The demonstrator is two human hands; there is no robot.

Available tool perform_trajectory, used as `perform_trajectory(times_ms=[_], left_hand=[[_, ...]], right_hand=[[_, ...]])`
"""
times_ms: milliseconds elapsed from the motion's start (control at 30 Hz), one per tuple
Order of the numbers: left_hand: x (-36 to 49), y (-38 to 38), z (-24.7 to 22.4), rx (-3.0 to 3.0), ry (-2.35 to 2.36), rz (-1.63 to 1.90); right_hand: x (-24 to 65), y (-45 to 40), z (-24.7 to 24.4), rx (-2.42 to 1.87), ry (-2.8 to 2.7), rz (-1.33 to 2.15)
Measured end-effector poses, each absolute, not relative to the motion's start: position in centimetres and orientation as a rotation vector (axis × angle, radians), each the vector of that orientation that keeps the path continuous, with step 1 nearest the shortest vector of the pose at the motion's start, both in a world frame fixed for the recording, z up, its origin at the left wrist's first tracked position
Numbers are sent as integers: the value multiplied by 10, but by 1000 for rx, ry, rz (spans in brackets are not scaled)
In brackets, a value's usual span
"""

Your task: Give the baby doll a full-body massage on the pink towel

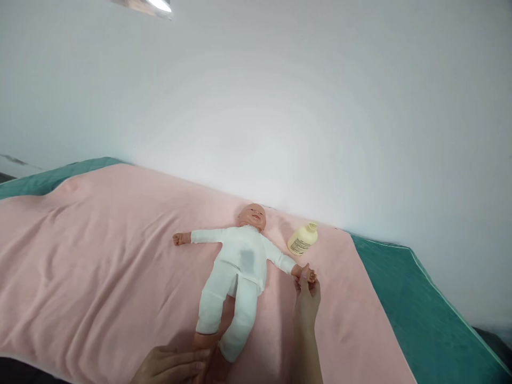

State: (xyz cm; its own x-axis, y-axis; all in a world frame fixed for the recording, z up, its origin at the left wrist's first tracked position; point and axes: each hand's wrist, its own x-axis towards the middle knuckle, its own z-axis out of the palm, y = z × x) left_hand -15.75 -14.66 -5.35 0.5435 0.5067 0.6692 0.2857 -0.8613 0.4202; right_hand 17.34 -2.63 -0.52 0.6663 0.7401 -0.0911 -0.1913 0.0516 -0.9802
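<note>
A baby doll (250, 266) in a white long-sleeved top and white trousers lies on its back, arms spread and head toward the wall. A grey patch marks its chest. My right hand (307, 293) pinches the doll's small hand between thumb and fingers. At the bottom, the fingers of my left hand (174, 365) lie across the doll's bare lower leg and hold it; the thumb is hidden. Beside the doll's head and outstretched arm, a pale yellow bottle (303, 239) with dark print stands tilted in view. The doll's feet are partly hidden.
Under the doll spreads a wrinkled pink blanket (120, 256). Green covering (432, 298) shows beyond it on the right and at the far left. A plain white wall (256, 106) rises directly behind. A bright shiny object (154, 5) is cut off at the top edge.
</note>
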Motion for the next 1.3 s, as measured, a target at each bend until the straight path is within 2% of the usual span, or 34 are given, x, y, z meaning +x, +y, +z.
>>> perform_trajectory(times_ms=[200, 433, 667, 833, 1000, 1167, 1300], left_hand=[[-160, -132, -46, 2476, 935, 1339], [-141, -92, -8, 2111, 973, 1554], [-128, -65, -14, 1690, 1096, 1523], [-130, -61, -10, 1500, 1016, 1488], [-140, -76, -2, 1448, 972, 1483], [-154, -115, -27, 1542, 986, 1420], [-163, -145, -47, 1882, 1008, 1385]], right_hand=[[138, -33, 19, -1398, -873, 605], [97, -40, 8, -1247, -1618, 381], [89, -36, 6, -1269, -1898, 318], [93, -36, 8, -1257, -1847, 395], [104, -33, 12, -1369, -1547, 467], [132, -28, 15, -1547, -1115, 506], [160, -23, 7, -1546, -764, 626]])
